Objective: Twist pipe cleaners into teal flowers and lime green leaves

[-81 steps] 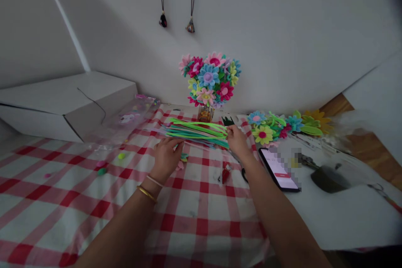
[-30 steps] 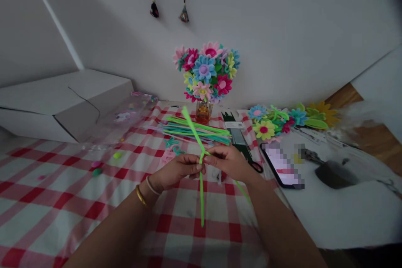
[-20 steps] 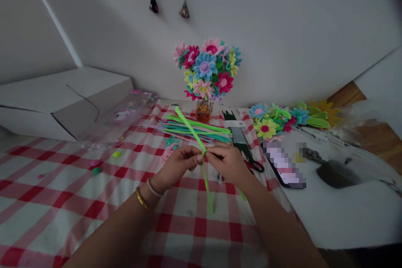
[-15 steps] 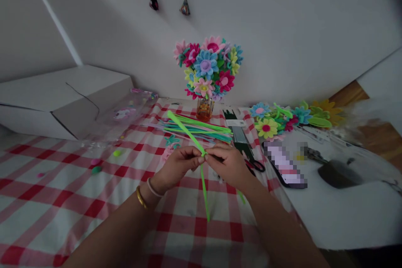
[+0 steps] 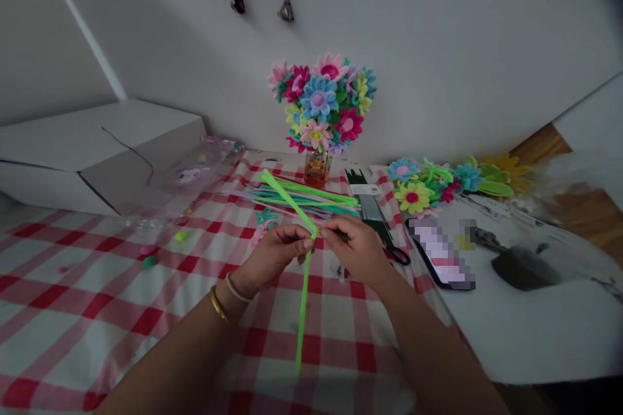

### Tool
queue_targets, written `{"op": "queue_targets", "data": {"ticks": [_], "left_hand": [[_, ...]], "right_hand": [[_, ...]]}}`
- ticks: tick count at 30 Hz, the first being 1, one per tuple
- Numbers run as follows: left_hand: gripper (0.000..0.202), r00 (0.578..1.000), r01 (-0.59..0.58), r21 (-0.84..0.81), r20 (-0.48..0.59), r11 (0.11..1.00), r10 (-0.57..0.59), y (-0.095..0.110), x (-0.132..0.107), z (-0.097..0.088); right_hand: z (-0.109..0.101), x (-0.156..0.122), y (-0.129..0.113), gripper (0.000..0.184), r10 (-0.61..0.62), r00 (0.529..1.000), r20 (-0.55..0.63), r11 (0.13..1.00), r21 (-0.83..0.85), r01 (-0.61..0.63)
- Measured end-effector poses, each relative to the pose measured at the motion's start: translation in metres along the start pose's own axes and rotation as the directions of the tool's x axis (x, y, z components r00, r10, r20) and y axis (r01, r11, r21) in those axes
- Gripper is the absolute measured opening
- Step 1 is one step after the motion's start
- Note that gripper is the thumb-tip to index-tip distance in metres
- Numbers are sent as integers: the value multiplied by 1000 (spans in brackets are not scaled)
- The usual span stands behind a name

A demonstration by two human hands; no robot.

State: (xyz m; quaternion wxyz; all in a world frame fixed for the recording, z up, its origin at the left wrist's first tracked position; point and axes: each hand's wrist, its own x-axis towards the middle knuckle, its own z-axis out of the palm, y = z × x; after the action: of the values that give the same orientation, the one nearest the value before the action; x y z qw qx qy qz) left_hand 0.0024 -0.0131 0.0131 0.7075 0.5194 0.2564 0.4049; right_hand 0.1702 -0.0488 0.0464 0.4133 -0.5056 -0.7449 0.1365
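Note:
A bright green pipe cleaner (image 5: 302,301) is bent at its middle, where both my hands pinch it. My left hand (image 5: 272,257), with bracelets at the wrist, grips it from the left with thumb and fingertips. My right hand (image 5: 353,249) pinches the same spot from the right. One green end slants up and left over the table, the other hangs down toward me. Behind my hands lies a bundle of pipe cleaners (image 5: 311,200) in green, teal and pink on the red-and-white checked cloth (image 5: 97,285).
A jar of felt flowers (image 5: 324,104) stands at the back by the wall. Loose felt flowers (image 5: 428,185), a phone (image 5: 440,253), scissors (image 5: 395,254) and a dark object (image 5: 518,269) lie to the right. A white box (image 5: 97,152) and a clear plastic bag (image 5: 195,181) sit at the left.
Earlier both hands were at the bundle on the table. Since then they lifted one green pipe cleaner and bent it. Its hanging end has swung slightly left and lower.

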Motion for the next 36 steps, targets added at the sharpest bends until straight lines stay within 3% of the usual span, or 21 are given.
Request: {"op": "queue_targets", "data": {"ticks": [7,13,16,18,22,26,29,32,36], "left_hand": [[12,993,-43,-103,-113,994,31,5,1,4],[11,983,-86,-86,-171,993,70,5,3,5],[11,981,-97,-24,-168,995,92,3,3,5],[12,984,-90,9,-153,996,91,2,3,4],[12,990,-76,83,-114,994,86,1,3,2],[11,993,-76,97,-87,992,84,2,1,3],[12,995,-97,94,-20,991,99,2,0,6],[16,995,-71,83,74,994,65,1,-1,7],[13,994,-56,85,101,995,47,-1,-1,5]], "right_hand": [[5,-2,2,10,45,993,105,995,88,-54],[8,-1,-2,8,-62,996,-58,996,-68,58],[11,-1,-5,12,26,999,40,999,-22,-25],[14,-1,-5,15,156,978,139,981,97,-170],[17,0,2,14,356,880,315,779,420,-465],[15,1,7,12,393,852,347,514,685,-516],[13,1,6,10,385,838,388,430,728,-534],[9,0,2,9,327,823,465,471,675,-568],[5,1,3,7,303,849,434,635,572,-519]]}}
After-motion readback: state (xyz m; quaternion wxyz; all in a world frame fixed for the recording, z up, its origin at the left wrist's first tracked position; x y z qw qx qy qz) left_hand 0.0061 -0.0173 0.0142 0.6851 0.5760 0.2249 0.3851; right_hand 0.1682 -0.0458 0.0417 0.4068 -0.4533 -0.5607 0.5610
